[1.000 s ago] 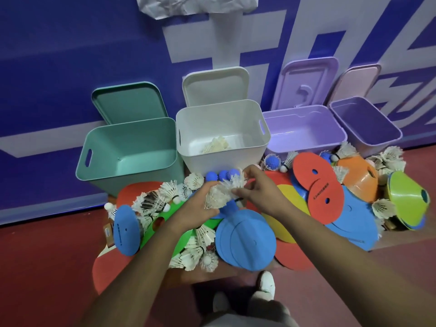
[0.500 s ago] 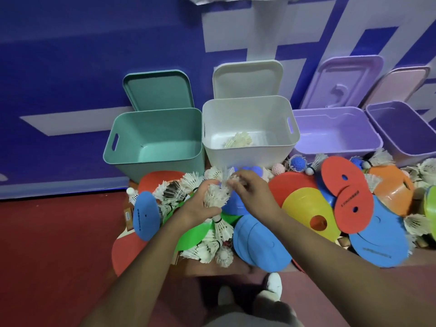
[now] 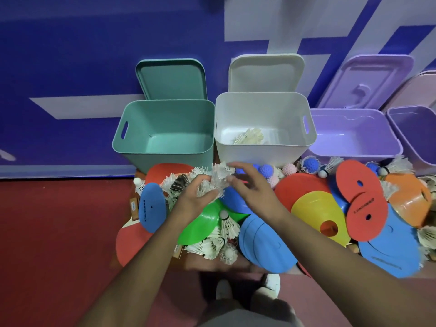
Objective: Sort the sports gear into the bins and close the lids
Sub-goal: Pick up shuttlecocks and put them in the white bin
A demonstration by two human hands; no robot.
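Note:
My left hand [image 3: 195, 197] grips a bunch of white shuttlecocks [image 3: 213, 181] above the pile of gear. My right hand [image 3: 252, 192] hovers beside it with fingers loosely spread, its fingertips at the top of the bunch. Four open bins stand along the wall: a teal bin [image 3: 165, 152], a white bin [image 3: 262, 102] with a few shuttlecocks [image 3: 250, 138] on its floor, a lilac bin [image 3: 354, 149] and a darker purple bin [image 3: 410, 119]. Their lids lean on the wall behind, among them the teal lid [image 3: 171, 79] and the white lid [image 3: 266, 74].
A low table holds flat discs, cones such as the green cone [image 3: 203, 220] and yellow cone [image 3: 316, 211], spiky balls [image 3: 311, 165] and more shuttlecocks [image 3: 221, 241]. Red floor lies to the left. My shoes [image 3: 271, 284] are below the table's edge.
My right hand has loosened from pinching the shuttlecocks to spread fingers. My left hand keeps its grip on the bunch. The view has tilted and shifted, with the bins now further right.

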